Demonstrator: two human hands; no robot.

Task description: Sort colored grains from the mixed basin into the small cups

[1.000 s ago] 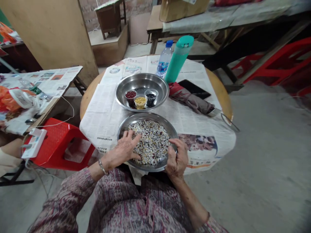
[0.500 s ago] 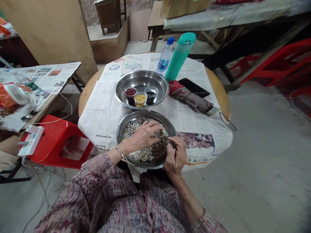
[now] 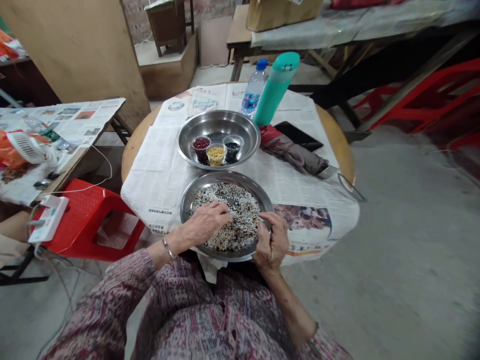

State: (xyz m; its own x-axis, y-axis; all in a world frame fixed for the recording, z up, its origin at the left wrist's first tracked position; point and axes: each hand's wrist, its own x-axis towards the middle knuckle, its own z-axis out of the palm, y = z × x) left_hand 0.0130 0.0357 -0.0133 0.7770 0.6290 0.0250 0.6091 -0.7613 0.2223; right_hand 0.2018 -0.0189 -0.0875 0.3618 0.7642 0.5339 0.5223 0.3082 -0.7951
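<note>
A steel basin [image 3: 189,192] in front of me holds a spread mix of white, black and yellow grains [image 3: 240,235]. My left hand [image 3: 210,220] is over the left part of the mix, fingers drawn together and pointing down; whatever they pinch is hidden. At the basin's right rim, my right hand [image 3: 273,242] is curled, with thumb and forefinger reaching over the edge. Behind it stands a second steel basin [image 3: 245,145] with three clear cups: dark red beans [image 3: 201,144], yellow beans [image 3: 216,154] and black beans [image 3: 232,146].
Newspaper [image 3: 150,165] covers the round table. Toward the back right are a water bottle [image 3: 254,87], a teal bottle [image 3: 275,92], a folded umbrella [image 3: 296,150] and a dark phone [image 3: 300,136]. A red stool [image 3: 86,215] bearing a power strip [image 3: 48,217] stands at left.
My left hand has drawn back to the left and toward me, its spread fingers now gathered. More of the grain mix shows. My right hand stays at the rim.
</note>
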